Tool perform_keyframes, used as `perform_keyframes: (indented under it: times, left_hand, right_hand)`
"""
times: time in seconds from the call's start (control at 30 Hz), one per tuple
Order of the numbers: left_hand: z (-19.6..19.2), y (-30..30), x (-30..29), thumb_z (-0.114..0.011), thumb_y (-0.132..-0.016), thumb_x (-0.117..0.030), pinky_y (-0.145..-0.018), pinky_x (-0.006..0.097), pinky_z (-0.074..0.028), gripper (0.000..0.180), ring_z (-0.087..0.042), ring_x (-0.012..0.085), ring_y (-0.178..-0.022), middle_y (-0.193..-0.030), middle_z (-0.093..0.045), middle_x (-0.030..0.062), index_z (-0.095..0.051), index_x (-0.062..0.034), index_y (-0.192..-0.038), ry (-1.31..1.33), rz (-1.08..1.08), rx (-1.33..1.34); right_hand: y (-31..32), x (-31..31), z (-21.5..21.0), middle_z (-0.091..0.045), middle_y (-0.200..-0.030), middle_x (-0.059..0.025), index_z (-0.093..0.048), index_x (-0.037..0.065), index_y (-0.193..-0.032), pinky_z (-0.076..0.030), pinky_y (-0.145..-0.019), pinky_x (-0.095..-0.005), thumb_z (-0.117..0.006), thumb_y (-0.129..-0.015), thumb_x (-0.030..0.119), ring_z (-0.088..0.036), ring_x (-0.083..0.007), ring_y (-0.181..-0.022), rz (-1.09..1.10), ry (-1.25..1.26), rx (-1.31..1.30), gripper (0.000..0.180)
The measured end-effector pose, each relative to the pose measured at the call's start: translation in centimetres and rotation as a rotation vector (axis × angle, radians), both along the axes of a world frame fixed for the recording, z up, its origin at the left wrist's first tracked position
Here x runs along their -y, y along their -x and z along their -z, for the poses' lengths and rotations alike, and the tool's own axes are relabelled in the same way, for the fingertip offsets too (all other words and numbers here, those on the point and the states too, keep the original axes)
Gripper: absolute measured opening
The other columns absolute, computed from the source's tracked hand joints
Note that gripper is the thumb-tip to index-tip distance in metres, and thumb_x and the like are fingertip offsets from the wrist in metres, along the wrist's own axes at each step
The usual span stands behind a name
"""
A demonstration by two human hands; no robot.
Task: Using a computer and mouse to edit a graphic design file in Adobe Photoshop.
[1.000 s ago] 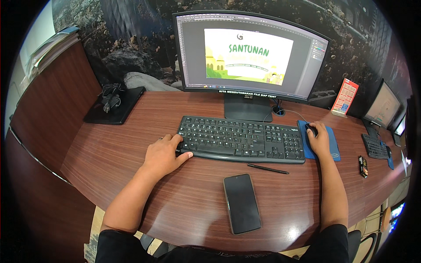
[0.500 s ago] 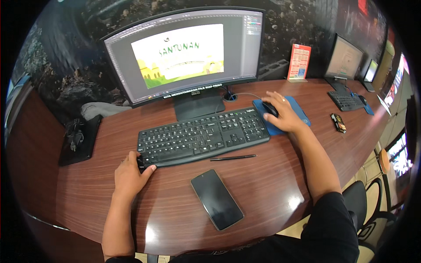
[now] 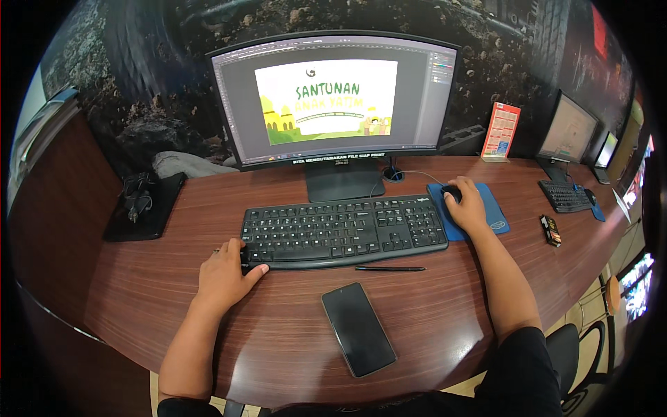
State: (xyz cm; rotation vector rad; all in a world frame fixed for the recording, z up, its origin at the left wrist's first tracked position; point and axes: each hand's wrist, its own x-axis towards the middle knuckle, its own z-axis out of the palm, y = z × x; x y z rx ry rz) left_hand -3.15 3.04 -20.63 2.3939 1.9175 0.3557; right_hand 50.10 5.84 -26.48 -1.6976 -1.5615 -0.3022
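Note:
My left hand (image 3: 226,272) lies at the near left corner of a black keyboard (image 3: 306,233). Its fingertips touch the keys there, and the thumb is stretched apart along the front edge. My right hand (image 3: 470,206) is wrapped over a black computer mouse (image 3: 451,192), which sits on a blue mouse pad (image 3: 492,201) to the right of the keyboard. Behind the keyboard stands a curved monitor (image 3: 326,101) showing an editing window with a green, yellow and white illustrated design. A slim black stylus or pen (image 3: 390,269) lies in front of the keyboard.
A dark smartphone (image 3: 358,330) lies nearer me on the wooden desk (image 3: 278,347). Coiled black cables (image 3: 139,197) rest on a flat black device at left. A small dark box (image 3: 550,231), a red desk calendar (image 3: 501,132) and a second keyboard (image 3: 566,197) are at right.
My view has shifted, so the desk and monitor sit lower and farther right. My right hand's fingers, more spread before, now lie closer over the mouse. My left hand stays at the keyboard corner.

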Motion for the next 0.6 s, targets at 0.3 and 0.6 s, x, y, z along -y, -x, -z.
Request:
perform_keyframes:
  times: [0.3, 0.6]
  left_hand:
    - [0.05, -0.05, -0.01, -0.077, -0.086, -0.052, -0.094, 0.048, -0.052, 0.067, -0.066, 0.0361, -0.115, -0.121, -0.069, 0.0185, -0.056, -0.0032, -0.126, -0.01, 0.003, -0.009]
    - [-0.22, -0.17, 0.05, -0.077, -0.087, -0.052, -0.094, 0.048, -0.052, 0.068, -0.066, 0.0362, -0.116, -0.121, -0.069, 0.0187, -0.056, -0.0031, -0.129, 0.025, -0.019, -0.025]
  right_hand:
    - [-0.19, 0.06, -0.13, -0.067, -0.116, -0.0157, -0.071, 0.004, -0.109, -0.052, -0.093, -0.0438, -0.07, -0.088, 0.016, -0.065, -0.0382, -0.109, 0.072, 0.033, -0.043, 0.024]
    - [-0.07, 0.22, -0.23, -0.066, -0.119, -0.016, -0.071, 0.004, -0.11, -0.05, -0.097, -0.0461, -0.071, -0.088, 0.015, -0.064, -0.0391, -0.11, 0.015, 0.067, -0.088, 0.025]
